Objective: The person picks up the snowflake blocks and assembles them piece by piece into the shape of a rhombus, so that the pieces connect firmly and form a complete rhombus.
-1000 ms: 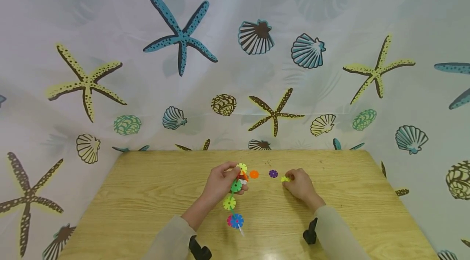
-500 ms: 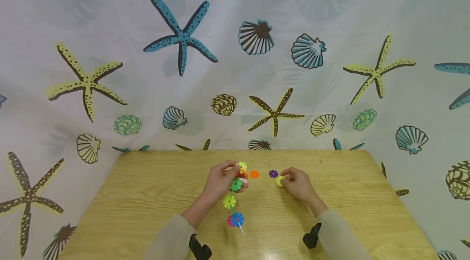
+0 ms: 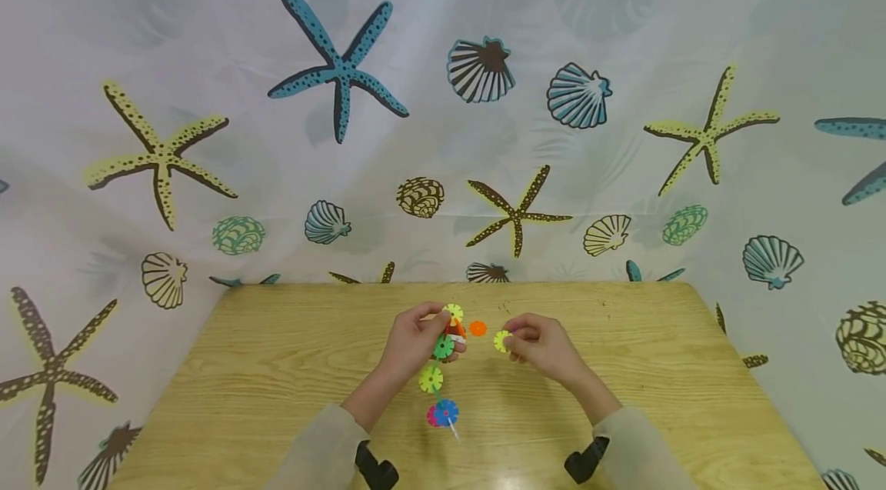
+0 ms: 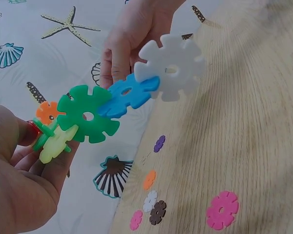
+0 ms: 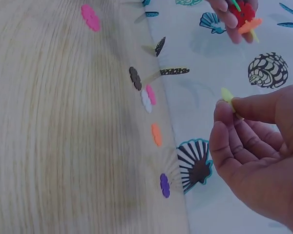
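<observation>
My left hand (image 3: 412,340) grips a chain of interlocked notched plastic discs. The chain hangs toward me in the head view, with yellow, green (image 3: 444,347), red, orange and blue (image 3: 446,412) pieces. In the left wrist view, a red piece sits by the thumb, and a green disc (image 4: 80,105), a blue disc (image 4: 122,95) and a white disc (image 4: 188,73) extend outward. To the right, my right hand (image 3: 550,348) pinches a single yellow notched disc (image 3: 502,341) between thumb and fingers, apart from the chain. The right wrist view shows this disc edge-on.
Loose discs lie on the wooden table (image 3: 277,367): orange (image 3: 477,328), purple (image 5: 165,185), white (image 5: 146,101), dark brown (image 5: 135,78) and pink (image 4: 222,210). A patterned curtain (image 3: 415,128) stands behind the table's far edge.
My right hand has moved left with the yellow disc, toward the left hand, and now mostly covers the purple disc in the head view. The disc has turned from edge-on to face-on. My left hand stays nearly still.
</observation>
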A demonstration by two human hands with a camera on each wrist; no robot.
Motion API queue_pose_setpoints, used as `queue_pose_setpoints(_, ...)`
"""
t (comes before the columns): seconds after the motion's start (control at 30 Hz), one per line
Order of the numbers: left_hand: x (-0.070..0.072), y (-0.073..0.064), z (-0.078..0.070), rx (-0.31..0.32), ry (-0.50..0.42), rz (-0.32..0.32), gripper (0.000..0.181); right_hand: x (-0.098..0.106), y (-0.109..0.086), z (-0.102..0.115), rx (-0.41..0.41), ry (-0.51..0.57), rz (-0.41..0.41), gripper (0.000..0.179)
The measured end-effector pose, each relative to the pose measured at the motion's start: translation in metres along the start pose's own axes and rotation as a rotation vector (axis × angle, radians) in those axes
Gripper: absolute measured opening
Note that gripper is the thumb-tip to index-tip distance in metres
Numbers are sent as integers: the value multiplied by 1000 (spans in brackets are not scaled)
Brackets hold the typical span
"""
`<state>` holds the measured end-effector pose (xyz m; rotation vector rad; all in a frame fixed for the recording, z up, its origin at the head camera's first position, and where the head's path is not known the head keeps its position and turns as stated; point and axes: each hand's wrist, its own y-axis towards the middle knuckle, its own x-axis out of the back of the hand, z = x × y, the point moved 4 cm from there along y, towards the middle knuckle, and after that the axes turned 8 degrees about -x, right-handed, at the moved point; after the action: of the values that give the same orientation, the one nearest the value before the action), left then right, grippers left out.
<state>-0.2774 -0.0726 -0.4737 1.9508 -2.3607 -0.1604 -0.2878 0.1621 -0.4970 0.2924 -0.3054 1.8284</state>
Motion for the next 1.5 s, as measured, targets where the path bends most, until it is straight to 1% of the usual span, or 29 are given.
queue_pose_setpoints(0.17,0,0,-1,5,4,-9,31,-8,-6,16,-3,39,18,21)
queue_pose_setpoints(0.37,-1,0,-2,-8,7,-11,33,-18,-10,27,-22,118,78,22)
queue_pose_setpoints(0.53,-1,0,-4,-12,33,-16,31,-25,-14,33,-23,124,118,25)
queue_pose_setpoints(0.67,-1,0,-4,-16,53,-22,30,-29,-15,37,-15,117,132,26)
queue_pose_setpoints(0.87,-1,0,-3,-10,50,-34,32,-33,-14,43,-24,121,128,24)
queue_pose_setpoints(0.97,-1,0,-4,-18,53,-39,34,-34,-15,45,-25,128,133,23)
queue_pose_setpoints(1.17,-2,-1,-5,-25,81,-32,32,-36,-14,46,-28,128,132,23)
queue_pose_setpoints(1.33,-3,-2,-7,-27,85,-18,34,-36,-14,47,-24,145,124,23)
queue_pose_setpoints(1.5,-3,-1,-9,-43,131,-30,30,-37,-13,49,-21,175,96,21)
